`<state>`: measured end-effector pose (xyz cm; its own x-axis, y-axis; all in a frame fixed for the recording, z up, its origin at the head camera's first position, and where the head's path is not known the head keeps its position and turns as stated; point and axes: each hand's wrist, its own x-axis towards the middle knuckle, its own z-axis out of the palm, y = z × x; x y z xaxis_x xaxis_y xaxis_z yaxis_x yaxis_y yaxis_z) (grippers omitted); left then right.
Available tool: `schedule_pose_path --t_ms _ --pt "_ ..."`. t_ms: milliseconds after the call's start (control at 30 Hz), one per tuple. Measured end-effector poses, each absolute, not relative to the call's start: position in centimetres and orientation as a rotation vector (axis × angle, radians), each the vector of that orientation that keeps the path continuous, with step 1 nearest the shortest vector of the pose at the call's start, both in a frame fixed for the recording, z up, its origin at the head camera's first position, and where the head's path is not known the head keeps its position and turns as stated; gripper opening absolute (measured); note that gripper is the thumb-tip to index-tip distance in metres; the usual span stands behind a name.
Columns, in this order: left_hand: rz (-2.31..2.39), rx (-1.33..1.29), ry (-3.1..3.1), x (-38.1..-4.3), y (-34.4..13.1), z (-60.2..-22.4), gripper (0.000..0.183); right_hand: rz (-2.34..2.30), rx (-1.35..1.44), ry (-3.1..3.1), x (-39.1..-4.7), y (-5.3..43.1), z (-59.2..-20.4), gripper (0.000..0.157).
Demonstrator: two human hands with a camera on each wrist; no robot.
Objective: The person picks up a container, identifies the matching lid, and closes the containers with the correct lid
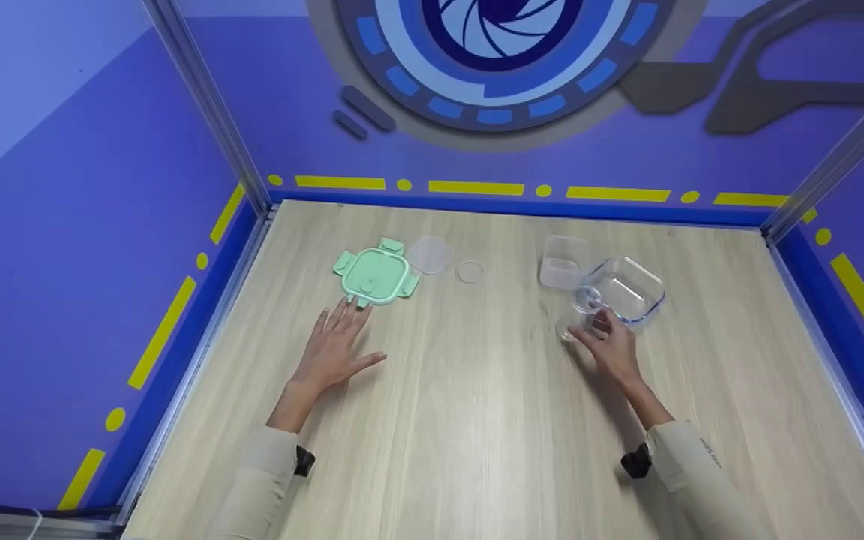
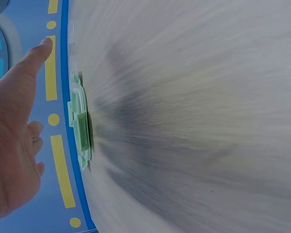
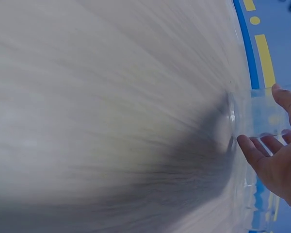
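The right hand (image 1: 608,349) holds a clear cup (image 1: 587,299) between thumb and part-curled fingers, near-left of the glass container (image 1: 631,289); light pressure suits it. The left hand (image 1: 329,352), spread and empty, lies by the green lid (image 1: 376,275).

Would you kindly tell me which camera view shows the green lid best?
The head view shows the green lid best, looking down on its square top and side flaps. The left wrist view shows it nearly edge-on; the right wrist view does not show it.
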<state>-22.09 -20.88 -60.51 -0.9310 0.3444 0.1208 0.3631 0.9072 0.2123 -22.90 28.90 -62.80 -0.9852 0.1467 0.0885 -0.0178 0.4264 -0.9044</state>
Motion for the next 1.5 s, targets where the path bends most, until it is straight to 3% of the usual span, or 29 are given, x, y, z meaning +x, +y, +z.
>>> schedule_pose_path --t_ms 933,1500 --pt "-0.399 -0.559 -2.997 -21.9 -20.2 -60.2 0.091 1.789 0.249 -2.515 -21.5 21.7 -62.7 0.063" --pt "-0.44 -0.576 -3.004 -22.0 -19.9 -60.4 0.091 1.768 0.265 -2.486 -22.3 19.9 -63.4 0.062"
